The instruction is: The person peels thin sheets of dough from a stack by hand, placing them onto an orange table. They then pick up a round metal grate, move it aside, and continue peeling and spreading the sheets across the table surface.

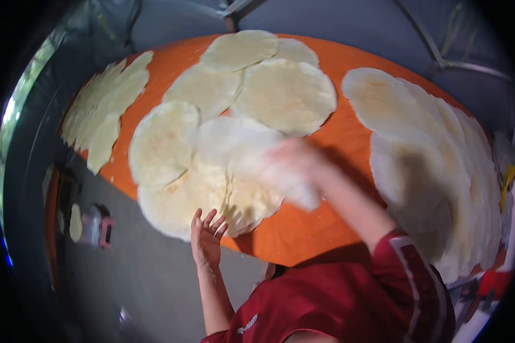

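Observation:
In the head view my right hand point(294, 157) is blurred by motion over the middle of the orange table. It grips a thin round flatbread point(234, 140), smeared and partly folded, which hangs over the other rounds. My left hand point(207, 234) is raised at the near edge with its fingers apart and nothing in it. Just beyond that hand lies a pale flatbread point(180, 200), overlapping its neighbours. More rounds spread toward the far side, among them a large flatbread point(286, 94) and a lightly browned flatbread point(165, 140).
A long overlapping stack of flatbreads point(429, 160) covers the right end of the orange table point(303, 234). Smaller overlapping sheets point(106, 103) lie at the left end. A pink and clear object point(97, 226) stands on the grey floor point(131, 274). Metal bars cross the dark wall behind.

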{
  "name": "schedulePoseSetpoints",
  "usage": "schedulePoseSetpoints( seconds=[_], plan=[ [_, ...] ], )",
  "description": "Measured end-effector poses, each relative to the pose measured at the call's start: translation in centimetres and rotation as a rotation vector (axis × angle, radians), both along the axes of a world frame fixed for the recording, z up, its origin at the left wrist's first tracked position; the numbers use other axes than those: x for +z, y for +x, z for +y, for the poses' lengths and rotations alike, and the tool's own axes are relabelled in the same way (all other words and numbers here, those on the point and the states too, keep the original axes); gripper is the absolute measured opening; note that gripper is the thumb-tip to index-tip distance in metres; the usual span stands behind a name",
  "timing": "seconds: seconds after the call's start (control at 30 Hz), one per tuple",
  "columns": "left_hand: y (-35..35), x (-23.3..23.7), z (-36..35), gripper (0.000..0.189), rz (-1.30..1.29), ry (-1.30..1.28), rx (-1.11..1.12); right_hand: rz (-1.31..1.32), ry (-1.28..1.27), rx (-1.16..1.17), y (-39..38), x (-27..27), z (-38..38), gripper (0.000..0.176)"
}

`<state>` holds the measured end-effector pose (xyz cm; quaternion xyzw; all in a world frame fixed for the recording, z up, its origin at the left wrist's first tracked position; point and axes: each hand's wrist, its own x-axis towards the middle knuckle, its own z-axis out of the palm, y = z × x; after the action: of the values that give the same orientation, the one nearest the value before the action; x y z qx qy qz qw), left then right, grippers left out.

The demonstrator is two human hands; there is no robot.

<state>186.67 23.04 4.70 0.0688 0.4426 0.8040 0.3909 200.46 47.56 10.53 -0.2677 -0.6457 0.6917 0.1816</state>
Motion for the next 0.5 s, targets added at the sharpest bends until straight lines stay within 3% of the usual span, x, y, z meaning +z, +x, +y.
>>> schedulePoseSetpoints(
  seconds=[0.03,0.07,0.1,0.13,0.2,0.33,0.4,0.47,0.5],
  plan=[
    [0.0,-0.2,-0.8,0.046,0.051,-0.066,0.006,-0.014,-0.092,-0.076,3.2,2.1,1.9,0.025],
    [-0.1,-0.3,-1.6,0.045,0.099,-0.134,0.009,0.058,0.115,-0.346,6.1,4.7,1.9,0.028],
    [0.0,-0.4,-2.4,0.042,0.071,-0.129,0.048,0.248,0.589,-0.435,10.4,3.6,3.0,0.034],
    [-0.1,-0.8,-3.5,0.042,0.064,-0.139,0.074,0.157,0.834,-0.427,14.2,4.4,4.5,0.036],
    [-0.2,-1.8,-5.3,0.032,-0.005,-0.241,0.167,0.110,0.131,-0.942,16.6,8.3,3.1,0.034],
    [0.4,-2.3,-8.0,0.025,-0.059,-0.334,0.253,0.120,0.063,-0.945,32.3,-0.6,9.9,0.045],
    [0.5,-2.6,-8.9,0.023,-0.072,-0.369,0.243,-0.685,0.777,-1.113,36.8,-6.2,10.5,0.052],
    [-0.1,-3.1,-9.1,0.022,-0.077,-0.383,0.211,-1.225,1.260,-1.168,30.9,-5.3,5.4,0.059],
    [-0.7,-3.5,-9.2,0.021,-0.069,-0.397,0.176,-0.752,1.432,-1.078,28.2,-6.8,4.4,0.058]
  ],
)
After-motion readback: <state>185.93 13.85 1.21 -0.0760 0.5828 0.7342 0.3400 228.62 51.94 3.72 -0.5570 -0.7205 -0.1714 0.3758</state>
